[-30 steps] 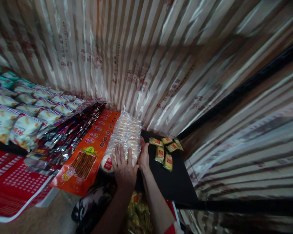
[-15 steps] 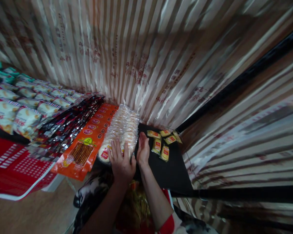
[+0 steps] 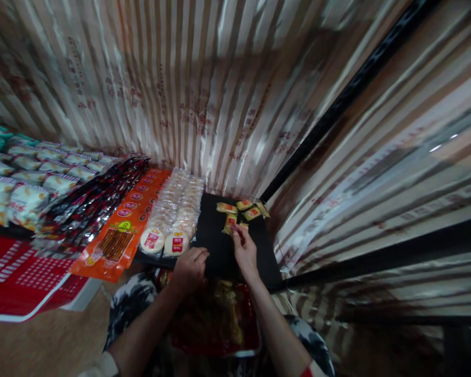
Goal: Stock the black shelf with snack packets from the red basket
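Observation:
My right hand (image 3: 245, 254) is over the small yellow snack packets, its thumb and fingers pinched at one snack packet (image 3: 230, 222); another just behind the fingertips is partly hidden. Several more, such as this yellow snack packet (image 3: 253, 213), lie loosely grouped on the black shelf (image 3: 215, 262). My left hand (image 3: 190, 268) is by the shelf's front edge, its fingers curled together, with nothing visible in them. Just beyond it are two rows of round white rice crackers (image 3: 176, 243) in clear wrappers, their front packs showing red labels.
Left of the crackers lies a flat orange snack bag (image 3: 121, 238), then a row of dark shiny packets (image 3: 98, 199) and several white snack bags (image 3: 27, 201). A red basket (image 3: 19, 283) stands below. On my lap is a red container (image 3: 251, 343) holding yellow packets. Striped sheeting (image 3: 188, 78) hangs behind.
My left hand has come off the rice crackers back to the shelf edge, its fingers now curled. My right hand has moved from beside the crackers to the yellow packets. The view has shifted right.

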`<state>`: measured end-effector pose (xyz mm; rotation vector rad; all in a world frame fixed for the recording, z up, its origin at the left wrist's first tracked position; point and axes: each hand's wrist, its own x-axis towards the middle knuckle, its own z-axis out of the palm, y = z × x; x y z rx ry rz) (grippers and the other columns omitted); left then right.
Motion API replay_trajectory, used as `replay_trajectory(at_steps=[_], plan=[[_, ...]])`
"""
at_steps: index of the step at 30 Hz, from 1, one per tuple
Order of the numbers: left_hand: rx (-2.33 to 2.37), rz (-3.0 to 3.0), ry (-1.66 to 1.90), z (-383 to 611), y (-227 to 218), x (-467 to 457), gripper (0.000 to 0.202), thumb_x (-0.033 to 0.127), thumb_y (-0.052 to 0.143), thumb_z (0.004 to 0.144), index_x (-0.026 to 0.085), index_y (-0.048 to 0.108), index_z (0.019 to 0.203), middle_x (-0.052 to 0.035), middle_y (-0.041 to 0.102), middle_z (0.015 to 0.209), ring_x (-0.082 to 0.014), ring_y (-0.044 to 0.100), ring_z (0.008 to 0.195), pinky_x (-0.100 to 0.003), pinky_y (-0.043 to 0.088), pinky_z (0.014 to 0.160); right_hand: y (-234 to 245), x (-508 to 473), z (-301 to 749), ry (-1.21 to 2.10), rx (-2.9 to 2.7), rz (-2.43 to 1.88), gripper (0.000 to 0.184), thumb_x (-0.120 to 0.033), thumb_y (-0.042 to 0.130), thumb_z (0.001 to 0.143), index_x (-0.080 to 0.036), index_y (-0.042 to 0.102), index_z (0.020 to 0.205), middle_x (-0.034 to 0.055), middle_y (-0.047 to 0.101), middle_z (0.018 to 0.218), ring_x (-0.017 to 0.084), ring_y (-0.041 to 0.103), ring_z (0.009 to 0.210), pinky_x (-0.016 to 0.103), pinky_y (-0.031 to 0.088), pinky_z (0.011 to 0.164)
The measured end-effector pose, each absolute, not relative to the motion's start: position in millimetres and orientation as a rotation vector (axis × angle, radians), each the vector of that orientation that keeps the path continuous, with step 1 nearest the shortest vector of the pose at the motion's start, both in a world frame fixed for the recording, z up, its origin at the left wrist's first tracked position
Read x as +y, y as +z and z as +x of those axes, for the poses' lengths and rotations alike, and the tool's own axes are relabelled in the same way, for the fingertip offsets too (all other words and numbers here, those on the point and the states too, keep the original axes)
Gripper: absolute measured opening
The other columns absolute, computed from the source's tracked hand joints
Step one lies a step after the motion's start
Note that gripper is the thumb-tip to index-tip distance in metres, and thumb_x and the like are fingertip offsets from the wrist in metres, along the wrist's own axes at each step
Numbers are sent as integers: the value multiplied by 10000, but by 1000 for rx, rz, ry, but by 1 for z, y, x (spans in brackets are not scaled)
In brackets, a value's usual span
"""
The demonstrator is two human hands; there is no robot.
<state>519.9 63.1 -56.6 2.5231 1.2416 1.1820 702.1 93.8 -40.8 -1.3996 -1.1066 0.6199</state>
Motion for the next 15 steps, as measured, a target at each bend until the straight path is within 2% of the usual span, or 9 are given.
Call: replay_trajectory(at_steps=[4,8,12,15], plan=[[1128,2584,1127,523,-60,65,287,57,397,758,136,645,878,-82,672,875,-166,614,816,-291,525,749,-29,74,710,498,-1267,-1455,331,-372,478,840,-171,604,1071,97,648,1093,196,592,1024,379,426,949],[1112,2624,937,518,-56,60,237,69,416,756,142,630,828,-70,657,835,-164,599,779,-282,506,721,-25,30,695,514,-1441,-1387,323,-326,464,861,-176,561,1129,91,670,1028,170,624,943,317,480,855],[1157,2630,608,511,-50,32,211,109,414,782,149,621,781,-72,640,804,-177,589,777,-295,484,726,-39,-19,687,561,-1501,-1492,282,-340,390,897,-169,596,983,48,676,774,139,631,718,241,490,683],[1073,2587,208,509,-53,-5,163,146,466,765,160,626,788,-71,643,800,-186,599,761,-286,478,697,-55,-48,690,701,-1829,-1721,313,-321,343,906,-172,616,865,53,675,767,147,633,739,236,466,693]])
